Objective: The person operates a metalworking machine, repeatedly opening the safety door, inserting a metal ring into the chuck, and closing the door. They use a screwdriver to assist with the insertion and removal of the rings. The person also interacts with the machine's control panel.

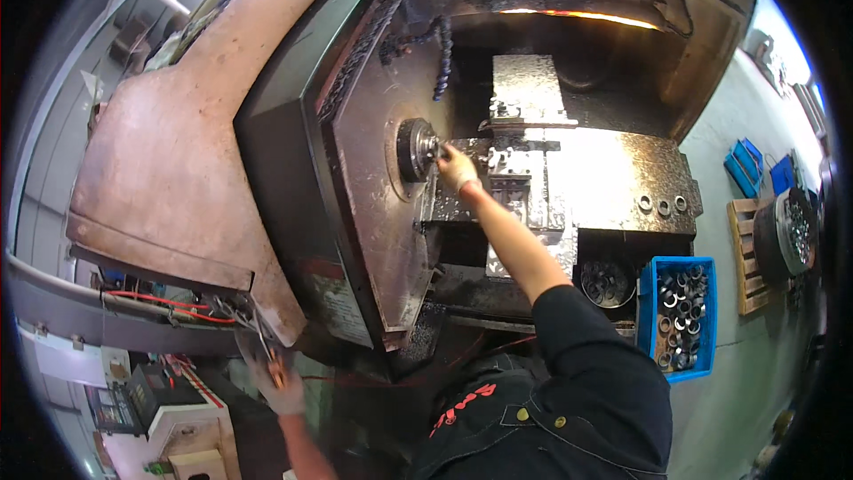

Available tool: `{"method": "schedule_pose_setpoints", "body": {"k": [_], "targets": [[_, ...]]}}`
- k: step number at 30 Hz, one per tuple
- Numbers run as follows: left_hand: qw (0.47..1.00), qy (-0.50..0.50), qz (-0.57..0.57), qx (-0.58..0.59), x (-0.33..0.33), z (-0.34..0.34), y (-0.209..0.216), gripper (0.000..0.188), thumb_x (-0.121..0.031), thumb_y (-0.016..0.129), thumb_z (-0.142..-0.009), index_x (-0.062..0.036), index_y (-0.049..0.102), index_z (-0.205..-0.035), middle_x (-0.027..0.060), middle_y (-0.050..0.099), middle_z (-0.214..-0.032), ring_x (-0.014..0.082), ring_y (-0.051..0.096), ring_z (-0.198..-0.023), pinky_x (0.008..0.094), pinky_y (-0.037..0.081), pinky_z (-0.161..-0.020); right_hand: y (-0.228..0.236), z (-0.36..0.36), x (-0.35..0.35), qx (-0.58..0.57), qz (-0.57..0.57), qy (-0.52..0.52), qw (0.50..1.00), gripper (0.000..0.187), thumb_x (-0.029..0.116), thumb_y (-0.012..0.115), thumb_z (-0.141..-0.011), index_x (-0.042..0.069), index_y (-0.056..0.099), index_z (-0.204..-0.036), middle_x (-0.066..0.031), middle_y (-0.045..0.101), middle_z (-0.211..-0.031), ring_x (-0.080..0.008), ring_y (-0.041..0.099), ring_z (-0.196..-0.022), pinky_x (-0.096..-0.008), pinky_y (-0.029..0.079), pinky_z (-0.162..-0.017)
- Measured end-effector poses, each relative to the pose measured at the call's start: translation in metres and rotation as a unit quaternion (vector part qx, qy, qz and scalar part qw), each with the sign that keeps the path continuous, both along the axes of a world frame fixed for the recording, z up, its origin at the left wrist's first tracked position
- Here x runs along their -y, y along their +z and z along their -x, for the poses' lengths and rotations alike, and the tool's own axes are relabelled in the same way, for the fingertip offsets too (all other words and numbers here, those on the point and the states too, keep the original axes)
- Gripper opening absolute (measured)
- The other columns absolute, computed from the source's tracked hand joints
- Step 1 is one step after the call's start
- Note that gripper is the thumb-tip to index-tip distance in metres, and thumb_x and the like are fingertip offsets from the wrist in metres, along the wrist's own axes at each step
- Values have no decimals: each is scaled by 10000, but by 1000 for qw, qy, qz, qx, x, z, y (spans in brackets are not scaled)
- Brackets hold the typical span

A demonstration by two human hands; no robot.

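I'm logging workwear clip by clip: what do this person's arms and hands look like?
The right arm has a short, near-black sleeve ending around the elbow. The right hand seems to wear a thin pale glove with a red band at the wrist. The left hand is blurred, perhaps gloved too; no sleeve shows on that side.

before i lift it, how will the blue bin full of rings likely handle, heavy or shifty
The blue bin is probably heavy for its size, being well filled with metal-looking rings. They lie loose and jumbled, so they would likely slide or roll if it tilts.
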State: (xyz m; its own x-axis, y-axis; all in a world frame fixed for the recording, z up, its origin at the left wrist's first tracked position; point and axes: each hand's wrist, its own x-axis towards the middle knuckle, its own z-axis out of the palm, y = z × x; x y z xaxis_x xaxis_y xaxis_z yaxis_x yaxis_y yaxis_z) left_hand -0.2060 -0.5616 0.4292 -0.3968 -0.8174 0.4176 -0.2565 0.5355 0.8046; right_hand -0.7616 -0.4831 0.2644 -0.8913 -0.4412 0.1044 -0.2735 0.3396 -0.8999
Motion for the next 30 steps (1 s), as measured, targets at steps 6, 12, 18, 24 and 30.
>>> {"method": "schedule_pose_setpoints", "body": {"k": [6, 12, 18, 24, 30], "targets": [[975, -211, -65, -9, -193, 103, 40, 270, -39, 599, -747, 11, 536, -1004, 113, 608, -884, 217, 610, -900, 356, 476, -813, -28, -132, -101, 151, 119, 163, 968, 305, 190, 591, -838, 85, 612, -1124, -47, 610, -750, -89, 521, -602, -273, 466, -556], [943, -206, -109, 239, -154, 240, -105, 370, -97, 573, -693, -71, 524, -1059, 214, 597, -980, 393, 574, -927, 444, 457, -793, -27, -198, -212, 234, 23, 201, 951, 301, 182, 563, -853, 31, 612, -1108, -112, 655, -1018, -153, 578, -924, -291, 438, -849], [917, -133, -105, 362, -126, 386, -140, 261, -159, 530, -740, -65, 590, -975, 228, 631, -909, 402, 597, -901, 450, 458, -784, -31, -208, -308, 377, 75, 110, 916, 242, 142, 552, -894, 63, 611, -1115, 7, 621, -918, -55, 532, -710, -208, 453, -590], [886, -162, -72, 428, -123, 448, -147, 267, -188, 568, -742, -16, 586, -945, 247, 607, -1048, 382, 580, -1007, 434, 469, -830, -45, -210, -367, 356, 173, 19, 918, 251, 119, 544, -895, 24, 594, -1121, -61, 625, -1050, -110, 584, -847, -237, 494, -629], [942, -123, -106, 293, -107, 382, -210, 161, -170, 534, -766, -76, 550, -896, 115, 589, -746, 287, 570, -657, 412, 437, -605, -19, -225, -364, 434, 146, 13, 889, 273, 160, 563, -888, 38, 587, -1131, -58, 632, -1048, -99, 600, -694, -206, 458, -555]]}}
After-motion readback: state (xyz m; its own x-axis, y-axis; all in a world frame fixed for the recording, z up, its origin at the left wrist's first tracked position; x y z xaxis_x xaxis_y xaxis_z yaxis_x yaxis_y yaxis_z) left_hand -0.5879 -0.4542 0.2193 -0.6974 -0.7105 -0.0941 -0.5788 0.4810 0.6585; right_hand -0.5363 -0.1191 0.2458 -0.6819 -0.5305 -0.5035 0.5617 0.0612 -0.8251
